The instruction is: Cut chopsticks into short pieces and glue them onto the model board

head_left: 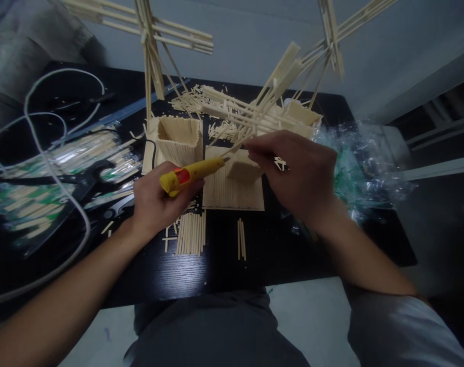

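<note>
My left hand is closed around a yellow glue gun with a red trigger; its nozzle points right toward a thin wooden stick. My right hand pinches that stick at its near end, just above a flat panel of glued sticks that carries a small stick block. A square open box made of sticks stands just left of the panel on the black table.
Black scissors lie on packets of sticks at the left, crossed by a white cable. Cut sticks lie near the front edge. Tall stick frames rise behind. Crumpled clear plastic sits at the right.
</note>
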`<act>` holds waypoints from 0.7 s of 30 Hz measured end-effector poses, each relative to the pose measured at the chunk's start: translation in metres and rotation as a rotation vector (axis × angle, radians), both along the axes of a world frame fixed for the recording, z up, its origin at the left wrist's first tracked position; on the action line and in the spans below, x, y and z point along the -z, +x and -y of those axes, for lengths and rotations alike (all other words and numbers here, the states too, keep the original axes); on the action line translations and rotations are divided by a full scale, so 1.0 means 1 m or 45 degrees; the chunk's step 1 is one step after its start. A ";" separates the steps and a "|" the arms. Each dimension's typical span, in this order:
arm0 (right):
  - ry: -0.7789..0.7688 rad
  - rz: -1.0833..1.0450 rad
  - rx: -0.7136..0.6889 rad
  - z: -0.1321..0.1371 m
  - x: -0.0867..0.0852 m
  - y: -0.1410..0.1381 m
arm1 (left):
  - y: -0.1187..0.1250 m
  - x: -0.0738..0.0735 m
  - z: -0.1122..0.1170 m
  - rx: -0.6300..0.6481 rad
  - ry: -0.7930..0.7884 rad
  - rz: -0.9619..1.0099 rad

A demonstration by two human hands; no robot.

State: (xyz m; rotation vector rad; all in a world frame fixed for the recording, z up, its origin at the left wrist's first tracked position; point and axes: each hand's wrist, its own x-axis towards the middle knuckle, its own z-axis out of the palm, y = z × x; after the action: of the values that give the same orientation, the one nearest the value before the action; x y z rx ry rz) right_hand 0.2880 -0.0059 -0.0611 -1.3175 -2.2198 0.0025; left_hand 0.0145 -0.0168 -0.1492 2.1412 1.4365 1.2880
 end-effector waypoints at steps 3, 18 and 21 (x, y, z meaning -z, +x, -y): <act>0.025 -0.009 -0.003 0.001 0.001 -0.001 | 0.001 0.000 0.001 0.004 -0.043 -0.013; -0.634 -0.697 -0.641 0.015 -0.007 -0.002 | 0.001 0.005 -0.003 -0.041 -0.129 0.004; -0.786 -0.471 -0.871 0.018 0.011 -0.014 | 0.001 0.006 -0.005 0.014 -0.105 0.033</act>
State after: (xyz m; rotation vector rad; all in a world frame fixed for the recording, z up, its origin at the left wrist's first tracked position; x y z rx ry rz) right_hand 0.2737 -0.0240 -0.0721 -0.6602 -2.2896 1.1560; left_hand 0.0153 -0.0116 -0.1557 2.0690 1.4398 1.2264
